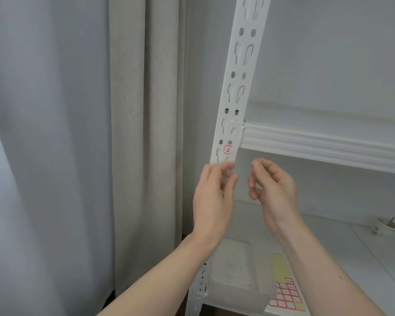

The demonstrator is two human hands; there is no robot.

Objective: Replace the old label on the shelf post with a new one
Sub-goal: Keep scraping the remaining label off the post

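Two bare hands rise before a white shelf post [232,106]. The left hand [212,197] curls loosely against the post, while the right hand [274,190] pinches something tiny, too blurred to identify. Just above both sits a red-bordered label [227,149] marked "2".

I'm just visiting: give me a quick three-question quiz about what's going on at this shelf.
1. True or false: the label on the shelf post shows the number 2.
2. Where does the sheet of labels lie? A) on the lower shelf B) taped to the curtain C) in the left hand
3. Fill in: the right hand has thumb and forefinger ____ together.

Key: 1 true; 2 A; 3 pinched. The left hand is raised just below the label.
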